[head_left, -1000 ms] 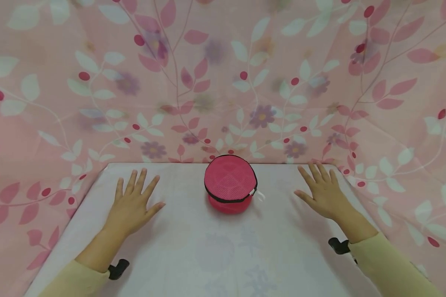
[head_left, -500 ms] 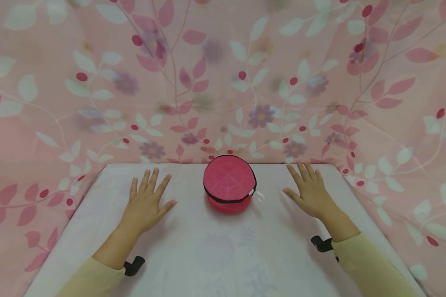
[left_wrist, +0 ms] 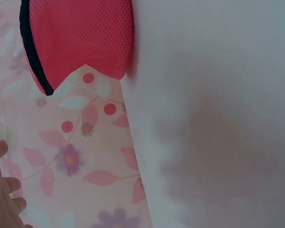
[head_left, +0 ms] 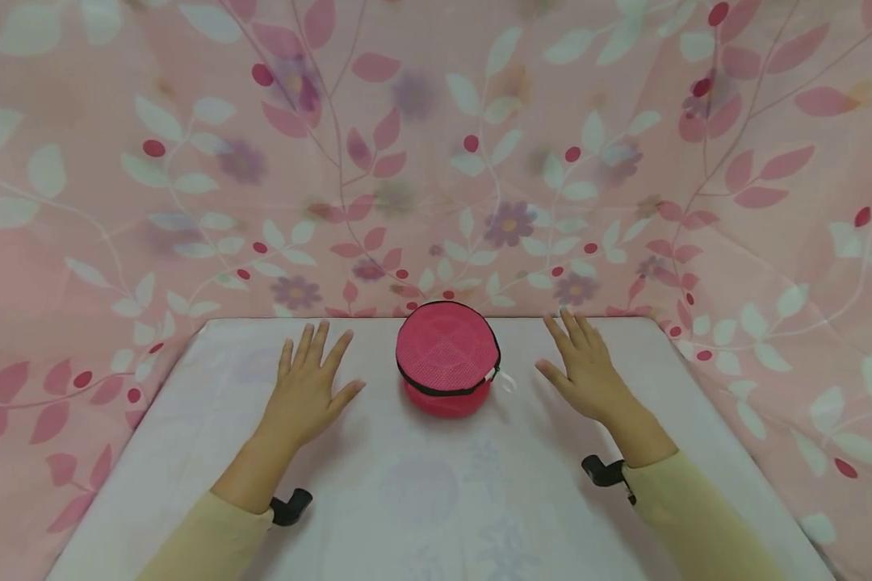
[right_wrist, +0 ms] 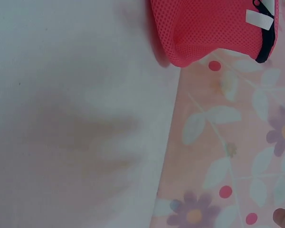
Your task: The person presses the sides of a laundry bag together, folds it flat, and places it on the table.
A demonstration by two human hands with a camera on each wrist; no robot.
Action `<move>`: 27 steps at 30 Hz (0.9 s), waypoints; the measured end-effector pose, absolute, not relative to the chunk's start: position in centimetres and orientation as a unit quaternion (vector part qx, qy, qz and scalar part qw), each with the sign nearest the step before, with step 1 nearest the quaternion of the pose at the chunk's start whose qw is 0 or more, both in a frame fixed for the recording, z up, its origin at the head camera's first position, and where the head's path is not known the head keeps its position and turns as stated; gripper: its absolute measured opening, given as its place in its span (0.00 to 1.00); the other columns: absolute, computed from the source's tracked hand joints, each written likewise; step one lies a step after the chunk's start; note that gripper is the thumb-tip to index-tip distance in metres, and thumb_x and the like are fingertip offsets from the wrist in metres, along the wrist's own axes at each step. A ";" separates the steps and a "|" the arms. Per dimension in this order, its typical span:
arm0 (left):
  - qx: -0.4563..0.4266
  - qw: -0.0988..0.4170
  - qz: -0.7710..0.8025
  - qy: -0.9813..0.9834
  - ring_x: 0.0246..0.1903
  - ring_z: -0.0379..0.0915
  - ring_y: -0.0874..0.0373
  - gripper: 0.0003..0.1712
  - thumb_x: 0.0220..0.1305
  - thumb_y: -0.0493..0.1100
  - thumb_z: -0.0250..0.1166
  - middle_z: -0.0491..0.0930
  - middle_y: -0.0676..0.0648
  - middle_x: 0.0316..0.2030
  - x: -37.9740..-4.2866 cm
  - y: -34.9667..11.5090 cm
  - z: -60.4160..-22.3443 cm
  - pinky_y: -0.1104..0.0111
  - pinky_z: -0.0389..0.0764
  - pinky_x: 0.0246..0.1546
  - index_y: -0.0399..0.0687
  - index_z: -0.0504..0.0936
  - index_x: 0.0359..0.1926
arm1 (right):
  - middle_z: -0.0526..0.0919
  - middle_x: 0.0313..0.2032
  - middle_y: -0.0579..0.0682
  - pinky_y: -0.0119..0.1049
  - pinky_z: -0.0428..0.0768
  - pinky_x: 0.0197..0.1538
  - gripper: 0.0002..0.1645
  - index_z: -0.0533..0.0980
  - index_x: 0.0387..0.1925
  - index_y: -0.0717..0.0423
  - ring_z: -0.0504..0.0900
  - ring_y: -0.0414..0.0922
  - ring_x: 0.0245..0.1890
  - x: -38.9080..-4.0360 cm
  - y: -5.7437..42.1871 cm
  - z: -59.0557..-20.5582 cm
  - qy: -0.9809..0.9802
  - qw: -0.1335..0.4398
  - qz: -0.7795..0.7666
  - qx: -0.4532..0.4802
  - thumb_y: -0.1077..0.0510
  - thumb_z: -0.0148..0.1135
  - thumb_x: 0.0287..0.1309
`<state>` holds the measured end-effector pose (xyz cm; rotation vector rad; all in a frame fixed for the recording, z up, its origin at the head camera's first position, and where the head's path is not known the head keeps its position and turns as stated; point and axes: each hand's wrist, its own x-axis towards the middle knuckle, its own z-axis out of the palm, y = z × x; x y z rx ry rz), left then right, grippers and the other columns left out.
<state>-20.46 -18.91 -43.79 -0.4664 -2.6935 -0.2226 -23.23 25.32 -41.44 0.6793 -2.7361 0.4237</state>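
A round pink mesh zip pouch [head_left: 448,349] with black trim stands near the table's back edge. In the left wrist view the side of the mesh pouch [left_wrist: 85,38] shows at the top, and a white tag [right_wrist: 259,20] by its zipper appears in the right wrist view. Left of the pouch is my left hand [head_left: 305,399], palm down with spread fingers, apart from it. On the other side my right hand [head_left: 589,375] is likewise spread and touches nothing I can see. Only fingertips of each hand enter the wrist views.
A white cloth covers the table [head_left: 421,492]. Pink floral fabric [head_left: 436,161] hangs behind it and along both sides. A black wrist camera [head_left: 291,507] sticks out by the left cuff, another black camera [head_left: 601,470] by the right.
Both hands have moved inward toward the pouch, the left one rightward and the right one leftward. Their fingers stay spread. The pouch keeps its place on the table.
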 end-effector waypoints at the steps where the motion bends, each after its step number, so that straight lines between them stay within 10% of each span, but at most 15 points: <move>1: -0.170 0.199 -0.087 -0.961 0.70 0.31 0.43 0.44 0.60 0.72 0.45 0.38 0.41 0.71 -20.5 -18.7 -43.7 0.44 0.36 0.64 0.62 0.47 0.72 | 0.39 0.71 0.54 0.59 0.37 0.66 0.44 0.47 0.71 0.51 0.33 0.54 0.70 -23.2 25.1 -41.4 -0.948 0.142 0.154 0.239 0.38 0.48 0.62; 27: -0.198 0.192 -0.195 -0.941 0.67 0.42 0.42 0.41 0.62 0.67 0.47 0.47 0.40 0.69 -22.7 -14.8 -44.1 0.45 0.45 0.63 0.55 0.52 0.70 | 0.43 0.71 0.49 0.63 0.53 0.61 0.36 0.50 0.71 0.43 0.42 0.54 0.69 -24.2 21.0 -42.4 -0.925 0.113 0.270 0.244 0.40 0.45 0.65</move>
